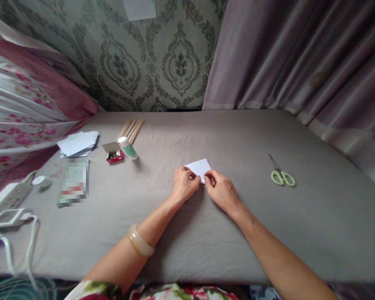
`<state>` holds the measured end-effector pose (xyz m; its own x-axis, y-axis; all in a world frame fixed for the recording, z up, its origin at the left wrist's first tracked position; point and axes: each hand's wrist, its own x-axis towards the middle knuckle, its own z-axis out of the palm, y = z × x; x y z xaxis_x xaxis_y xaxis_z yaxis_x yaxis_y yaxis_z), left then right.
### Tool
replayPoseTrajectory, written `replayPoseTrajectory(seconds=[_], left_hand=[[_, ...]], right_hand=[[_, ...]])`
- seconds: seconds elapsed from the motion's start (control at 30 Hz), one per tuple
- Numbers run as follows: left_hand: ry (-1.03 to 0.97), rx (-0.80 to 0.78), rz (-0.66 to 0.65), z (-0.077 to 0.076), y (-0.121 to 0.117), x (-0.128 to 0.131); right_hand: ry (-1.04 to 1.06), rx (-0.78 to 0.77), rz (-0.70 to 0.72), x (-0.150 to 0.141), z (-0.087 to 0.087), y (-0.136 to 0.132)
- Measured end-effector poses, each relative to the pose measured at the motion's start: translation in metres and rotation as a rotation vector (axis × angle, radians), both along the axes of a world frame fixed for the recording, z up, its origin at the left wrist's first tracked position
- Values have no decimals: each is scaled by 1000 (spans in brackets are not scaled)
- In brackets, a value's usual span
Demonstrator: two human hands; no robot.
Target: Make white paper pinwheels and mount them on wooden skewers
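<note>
A small white piece of paper (200, 167) is between my hands at the middle of the table. My left hand (186, 183) pinches its near left edge, thumb toward the centre. Opposite it, my right hand (221, 189) grips the near right corner with thumb and fingertips. The fingers cover the paper's near edge, so I cannot tell whether it is folded there. A pale bangle sits on my left forearm.
Green-handled scissors (282, 177) lie to the right. On the left are a glue bottle (128, 148), a small red box (114, 156), wooden sticks (136, 131), stacked white paper (78, 143), a blurred packet (73, 181) and a power strip (11, 198) with cables.
</note>
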<state>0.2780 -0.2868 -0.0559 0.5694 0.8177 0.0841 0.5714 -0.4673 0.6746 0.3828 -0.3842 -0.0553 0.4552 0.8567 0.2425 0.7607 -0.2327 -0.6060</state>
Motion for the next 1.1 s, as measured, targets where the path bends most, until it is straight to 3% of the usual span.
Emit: replayPoseTrajectory(seconds=[0.37,1.1], left_hand=[[10,-9,14,0,1,2],[33,59,-4,-2,2,2]], right_hand=[[-140,-14,78,3,0,-1],[-274,-204,145,0,9,2]])
